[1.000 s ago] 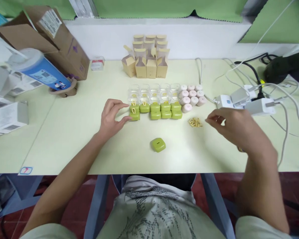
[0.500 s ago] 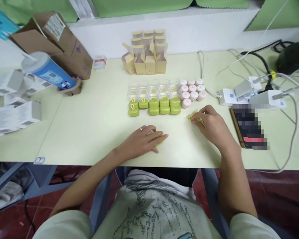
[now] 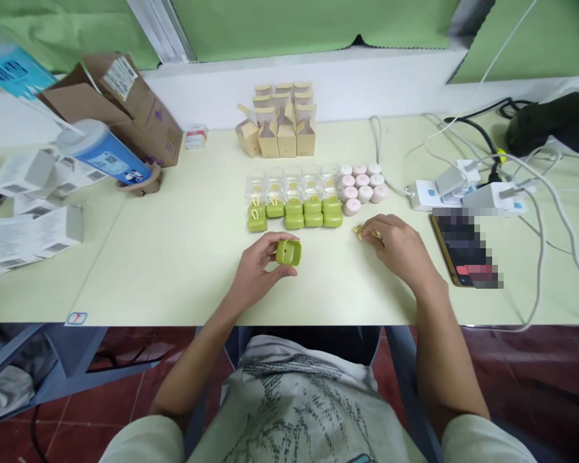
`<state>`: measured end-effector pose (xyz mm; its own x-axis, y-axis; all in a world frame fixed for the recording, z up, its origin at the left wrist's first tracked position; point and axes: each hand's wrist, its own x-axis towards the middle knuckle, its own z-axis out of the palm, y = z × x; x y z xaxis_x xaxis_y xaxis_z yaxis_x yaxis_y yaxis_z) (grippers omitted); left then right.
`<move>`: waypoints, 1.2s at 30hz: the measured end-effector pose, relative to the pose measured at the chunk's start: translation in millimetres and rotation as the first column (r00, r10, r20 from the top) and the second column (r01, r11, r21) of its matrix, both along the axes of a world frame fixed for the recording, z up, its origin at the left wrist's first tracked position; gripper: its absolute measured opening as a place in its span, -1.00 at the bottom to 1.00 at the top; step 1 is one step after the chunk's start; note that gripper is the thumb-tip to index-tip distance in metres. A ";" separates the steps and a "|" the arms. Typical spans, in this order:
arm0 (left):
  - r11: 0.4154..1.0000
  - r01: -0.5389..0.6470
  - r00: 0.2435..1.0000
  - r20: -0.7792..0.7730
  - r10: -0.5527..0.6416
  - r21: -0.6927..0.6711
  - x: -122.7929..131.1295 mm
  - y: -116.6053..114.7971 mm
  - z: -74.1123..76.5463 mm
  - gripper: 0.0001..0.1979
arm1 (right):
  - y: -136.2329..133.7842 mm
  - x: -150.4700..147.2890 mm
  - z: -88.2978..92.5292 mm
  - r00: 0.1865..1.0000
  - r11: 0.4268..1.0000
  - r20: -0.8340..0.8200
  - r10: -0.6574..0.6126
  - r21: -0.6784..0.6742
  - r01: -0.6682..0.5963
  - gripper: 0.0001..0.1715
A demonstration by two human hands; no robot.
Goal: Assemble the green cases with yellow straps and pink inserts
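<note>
Left hand (image 3: 257, 273): closed on a single green case (image 3: 288, 252), which is pinched between thumb and fingertips and held tilted just above the table (image 3: 174, 270).
Right hand (image 3: 401, 247): laid knuckles-up, well to the right of the left hand. The fingertips are drawn together on a small heap of yellow loops (image 3: 361, 231); whether a loop is gripped cannot be told.
Phone (image 3: 466, 247): laid flat just right of the right hand, its screen blurred.
Green rows (image 3: 294, 215): two rows of like cases, set just beyond the left hand's fingertips.
Pink cases (image 3: 361, 186): clustered just beyond the right hand's fingertips.
Clear boxes (image 3: 292, 183): ranged directly behind the green rows.
Chargers (image 3: 444, 190): placed beyond the phone, with cables attached.
Small cartons (image 3: 280, 125): stacked farthest from both hands, near the wall.
Blue bottle (image 3: 103, 157): propped at a tilt, far to the left of the left hand.
</note>
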<state>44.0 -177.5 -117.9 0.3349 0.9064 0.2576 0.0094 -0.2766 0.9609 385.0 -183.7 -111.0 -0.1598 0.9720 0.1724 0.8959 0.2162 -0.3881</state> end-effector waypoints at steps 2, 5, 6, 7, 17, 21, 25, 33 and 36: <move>0.998 0.016 0.999 0.045 -0.013 -0.056 -1.3 1.1 1.5 -0.46 | -0.6 0.3 -0.1 1.000 1.000 -0.008 -0.014 0.010 0.014 -0.79; 0.998 0.010 0.995 0.099 -0.003 -0.068 -6.0 4.5 8.1 -0.47 | -1.5 1.8 0.6 0.999 0.999 -0.026 -0.026 0.026 0.026 -0.80; 0.998 0.002 0.993 0.115 0.006 -0.067 -7.6 5.9 10.5 -0.47 | -1.7 2.5 0.9 0.999 0.999 -0.023 -0.028 0.032 0.029 -0.80; 0.998 -0.006 0.992 0.129 0.015 -0.069 -8.9 7.1 12.5 -0.48 | -1.8 3.3 1.0 0.999 0.999 -0.017 -0.030 0.038 0.030 -0.80; 0.975 -0.037 0.983 0.165 0.075 -0.220 -1.3 4.3 16.4 -0.42 | -2.5 1.5 1.8 0.997 0.989 -0.016 -0.075 0.127 0.077 -0.77; 0.969 -0.036 0.994 0.093 0.060 -0.245 0.7 -0.6 18.1 -0.38 | -11.6 -18.7 22.1 0.976 0.946 -0.219 -0.020 0.312 0.090 -0.62; 0.981 0.005 1.000 0.025 0.000 -0.195 3.6 -5.0 19.7 -0.45 | -28.7 -54.1 39.3 0.794 0.973 -0.599 0.099 0.226 0.050 -0.87; 0.995 0.086 0.994 -0.064 -0.089 -0.042 12.3 -13.8 20.2 -0.52 | -40.3 -100.0 29.5 0.652 0.969 -0.718 0.243 0.214 -0.126 -0.94; 0.996 0.084 0.993 -0.089 -0.083 0.000 13.0 -14.8 18.1 -0.55 | -40.4 -103.0 27.4 0.709 0.935 -0.630 0.317 0.334 -0.121 -0.85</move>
<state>57.0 -192.4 -99.7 0.4310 0.8733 0.2271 0.0713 -0.2839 0.9562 282.1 -224.0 -83.5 -0.1116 0.8301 0.5463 0.3396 0.5485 -0.7641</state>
